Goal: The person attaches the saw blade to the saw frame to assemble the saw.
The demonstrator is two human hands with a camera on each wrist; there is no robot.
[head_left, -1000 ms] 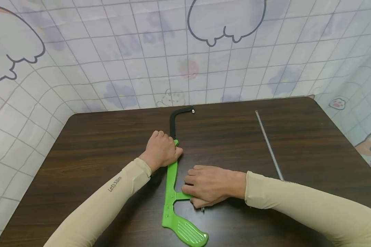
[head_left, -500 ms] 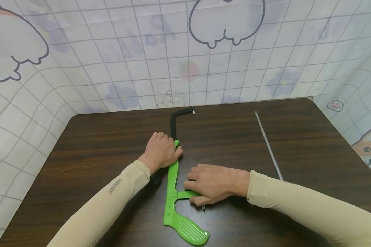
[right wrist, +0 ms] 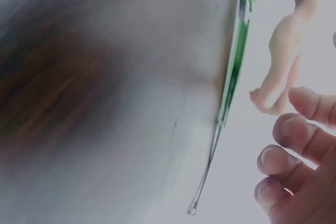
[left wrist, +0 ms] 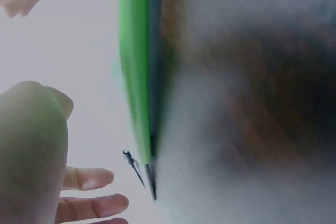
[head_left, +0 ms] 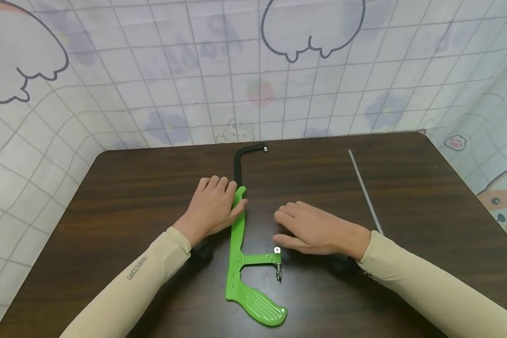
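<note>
A green hacksaw frame (head_left: 237,239) with a black bent front arm (head_left: 238,164) lies on the dark wooden table, its ribbed handle (head_left: 261,305) toward me. No blade spans it; a small metal fitting (head_left: 278,270) sits at the end of its short cross arm. My left hand (head_left: 211,206) is over the frame's upper green part, fingers loosely extended; in the left wrist view those fingers (left wrist: 97,207) stand apart from the green bar (left wrist: 135,40). Right of the cross arm, my right hand (head_left: 314,228) hovers with relaxed fingers and holds nothing.
A thin grey saw blade (head_left: 363,188) lies on the right of the table (head_left: 152,173), its near end hidden by my right forearm. A white gridded cloth (head_left: 186,84) with cartoon prints hangs behind the table and along both sides.
My right hand has let go of the cross arm and moved right and away from me, uncovering the metal fitting. My left hand's fingers have loosened and shifted slightly left.
</note>
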